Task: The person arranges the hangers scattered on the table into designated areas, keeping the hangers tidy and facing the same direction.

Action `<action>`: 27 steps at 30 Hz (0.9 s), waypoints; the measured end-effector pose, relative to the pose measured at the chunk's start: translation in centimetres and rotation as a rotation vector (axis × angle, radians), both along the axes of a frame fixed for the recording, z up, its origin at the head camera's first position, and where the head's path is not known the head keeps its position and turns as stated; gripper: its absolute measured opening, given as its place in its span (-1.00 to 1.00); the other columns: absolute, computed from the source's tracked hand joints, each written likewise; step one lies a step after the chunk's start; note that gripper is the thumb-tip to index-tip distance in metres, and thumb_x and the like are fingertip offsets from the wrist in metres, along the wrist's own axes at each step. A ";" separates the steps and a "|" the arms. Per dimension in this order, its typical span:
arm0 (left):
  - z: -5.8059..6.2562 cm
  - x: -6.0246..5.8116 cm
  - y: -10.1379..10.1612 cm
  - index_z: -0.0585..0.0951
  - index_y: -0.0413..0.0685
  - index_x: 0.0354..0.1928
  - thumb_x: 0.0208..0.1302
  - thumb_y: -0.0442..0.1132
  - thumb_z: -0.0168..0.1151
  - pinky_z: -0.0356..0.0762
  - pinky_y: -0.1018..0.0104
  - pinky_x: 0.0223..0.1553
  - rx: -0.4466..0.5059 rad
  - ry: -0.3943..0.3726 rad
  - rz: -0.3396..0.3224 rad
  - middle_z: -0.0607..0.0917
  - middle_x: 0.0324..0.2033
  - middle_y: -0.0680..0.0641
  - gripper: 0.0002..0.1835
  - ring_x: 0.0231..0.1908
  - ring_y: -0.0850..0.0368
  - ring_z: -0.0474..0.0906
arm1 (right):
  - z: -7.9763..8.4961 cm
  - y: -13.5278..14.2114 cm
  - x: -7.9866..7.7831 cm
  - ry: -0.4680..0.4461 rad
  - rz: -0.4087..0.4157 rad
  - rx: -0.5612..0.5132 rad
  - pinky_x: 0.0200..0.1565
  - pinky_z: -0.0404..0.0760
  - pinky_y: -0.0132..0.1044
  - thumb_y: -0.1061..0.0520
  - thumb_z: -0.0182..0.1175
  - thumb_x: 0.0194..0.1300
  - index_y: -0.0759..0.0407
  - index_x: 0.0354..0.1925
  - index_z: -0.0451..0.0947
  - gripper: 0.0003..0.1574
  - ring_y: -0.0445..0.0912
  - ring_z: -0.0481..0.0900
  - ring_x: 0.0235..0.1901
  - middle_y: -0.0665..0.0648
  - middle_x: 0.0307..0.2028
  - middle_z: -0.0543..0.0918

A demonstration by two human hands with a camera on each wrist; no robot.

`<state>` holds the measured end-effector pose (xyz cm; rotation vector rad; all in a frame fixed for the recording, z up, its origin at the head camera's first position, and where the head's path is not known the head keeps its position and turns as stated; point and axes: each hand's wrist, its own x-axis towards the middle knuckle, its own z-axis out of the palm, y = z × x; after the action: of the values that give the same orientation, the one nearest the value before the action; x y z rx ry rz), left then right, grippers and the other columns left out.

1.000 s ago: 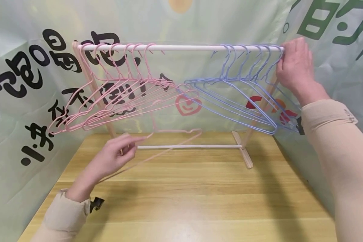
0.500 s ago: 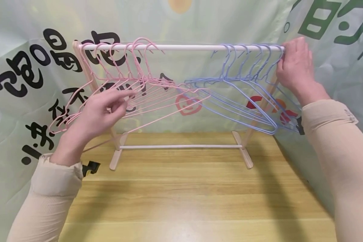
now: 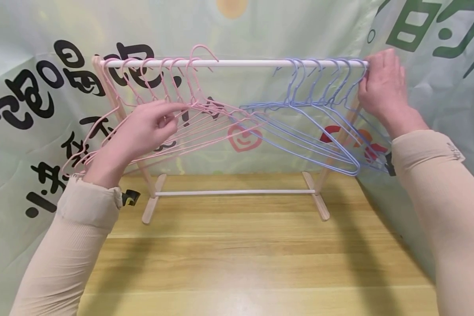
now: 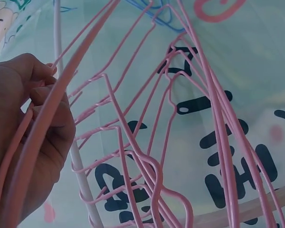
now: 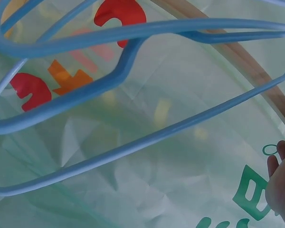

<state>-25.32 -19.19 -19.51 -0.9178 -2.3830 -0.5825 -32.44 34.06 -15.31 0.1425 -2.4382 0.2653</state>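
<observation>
My left hand (image 3: 148,127) pinches a pink wire hanger near its neck. That hanger's hook (image 3: 200,46) stands higher than the white rail (image 3: 253,63) and overlaps it in the head view. In the left wrist view, an arm of the held hanger (image 4: 57,90) slants close past the camera, in front of my fingers (image 4: 57,133). Several more pink hangers (image 4: 156,180) hang on the rail's left part. My right hand (image 3: 385,83) grips the rack's top right corner. Beside it hang several blue hangers (image 3: 357,169) on the rail.
The rack's wooden feet (image 3: 319,204) stand on a wood-grain table (image 3: 237,259), joined by a lower white bar (image 3: 233,192). A pale green printed cloth (image 3: 260,26) surrounds the back and sides. Pink and blue hanger ends come near each other mid-rack.
My left hand has lifted the pink hanger from low over the table up to the rail, then shifted it slightly right. My right hand has stayed on the rack's corner.
</observation>
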 end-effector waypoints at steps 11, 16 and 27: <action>0.6 -1.2 1.8 0.62 0.08 0.35 0.46 -0.37 0.00 0.33 0.12 -0.21 -0.069 -0.081 0.024 0.50 -0.36 -0.09 -0.50 -0.34 0.03 0.35 | 0.1 -0.1 0.1 -0.003 0.005 -0.011 0.08 0.15 0.22 0.28 -0.20 0.43 0.45 0.14 0.21 -0.62 0.34 0.13 0.09 0.41 -0.01 0.15; -0.1 -1.7 2.3 0.59 0.11 0.38 0.44 -0.38 -0.01 0.35 0.12 -0.21 -0.094 -0.102 0.030 0.52 -0.34 -0.08 -0.47 -0.36 0.03 0.36 | 0.1 -0.1 0.0 0.002 0.015 -0.014 0.09 0.15 0.23 0.28 -0.21 0.42 0.44 0.15 0.21 -0.61 0.34 0.13 0.10 0.42 0.01 0.16; -1.2 -1.8 2.3 0.60 0.02 0.34 0.54 -0.26 0.10 0.46 0.01 -0.07 -0.127 -0.081 0.098 0.63 -0.20 -0.07 -0.60 -0.20 -0.02 0.50 | 0.5 -0.1 0.3 -0.041 0.057 -0.060 0.16 0.11 0.31 0.32 -0.20 0.35 0.51 0.18 0.24 -0.53 0.38 0.11 0.16 0.48 0.09 0.18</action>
<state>-27.14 -16.89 -20.75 -0.8383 -2.5459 -0.4429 -32.13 33.96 -14.76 0.1821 -2.4667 0.3694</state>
